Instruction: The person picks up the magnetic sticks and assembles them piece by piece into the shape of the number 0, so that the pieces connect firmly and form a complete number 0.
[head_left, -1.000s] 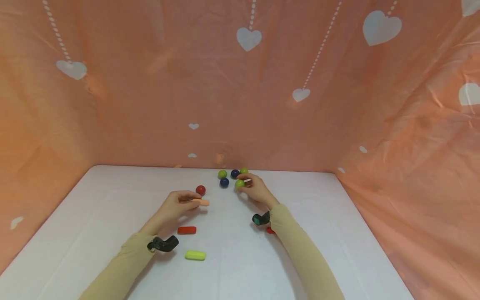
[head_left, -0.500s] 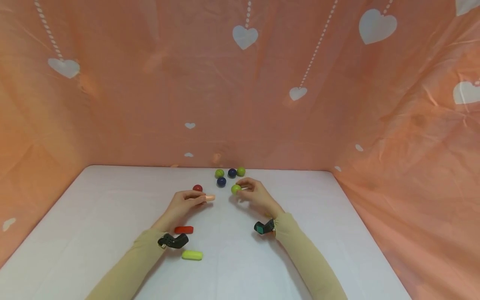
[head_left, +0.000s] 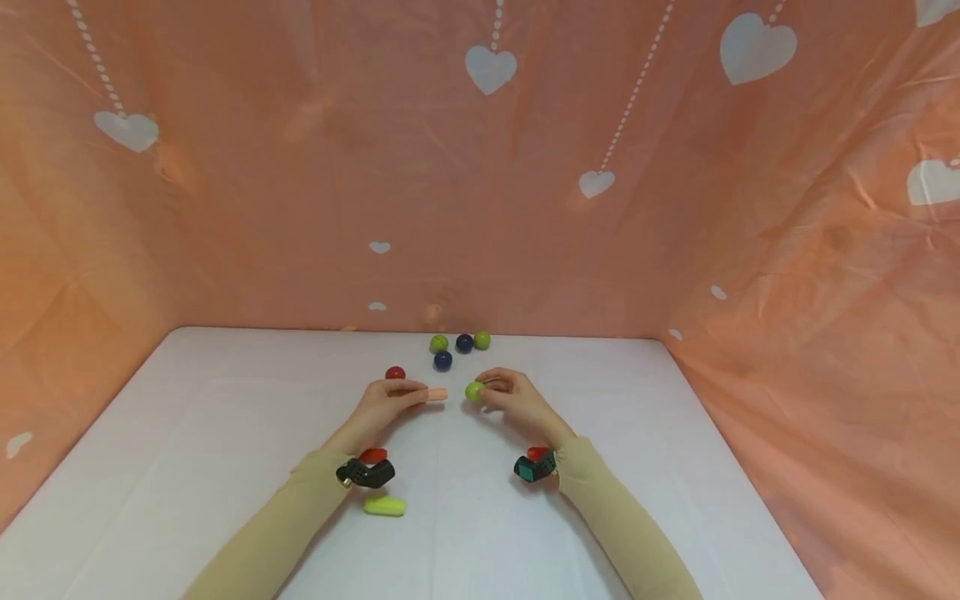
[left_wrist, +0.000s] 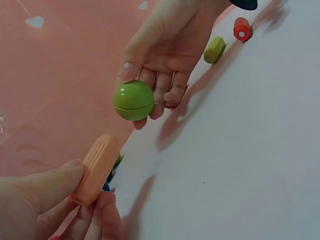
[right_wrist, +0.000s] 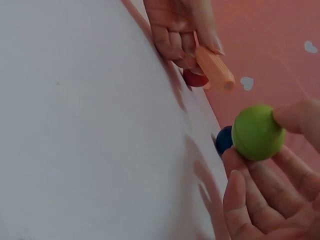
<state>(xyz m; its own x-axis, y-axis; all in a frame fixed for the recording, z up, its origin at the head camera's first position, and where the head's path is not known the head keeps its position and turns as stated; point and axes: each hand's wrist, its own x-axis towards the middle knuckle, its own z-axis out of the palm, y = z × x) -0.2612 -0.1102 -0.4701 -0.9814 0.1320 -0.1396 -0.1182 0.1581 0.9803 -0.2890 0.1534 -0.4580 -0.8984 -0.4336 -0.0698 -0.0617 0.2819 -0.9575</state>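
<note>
My left hand (head_left: 390, 402) pinches a short orange ribbed stick (left_wrist: 97, 170) between thumb and fingers, its far end pointing toward the other hand. Opposite it, my right hand (head_left: 521, 404) holds a glossy green ball (right_wrist: 257, 132) with a seam around its middle, thumb on one side and fingertips on the other. Ball and stick are both raised over the white table (head_left: 450, 550), a small gap apart in the head view. Just behind the left fingers lies a red ball (head_left: 394, 373), partly covered by the hand.
Farther back are two dark blue balls (head_left: 442, 361) and two green balls (head_left: 438, 343). A red stick (head_left: 373, 456) lies partly behind the left wrist camera, with a yellow-green stick (head_left: 384, 506) nearer. Another red piece (head_left: 537, 453) shows by the right wrist. Orange cloth (head_left: 300, 208) surrounds the table.
My right hand has brought the green ball away from the back cluster, nearer to me. My left hand has moved right with the orange stick, so the two held things are closer together.
</note>
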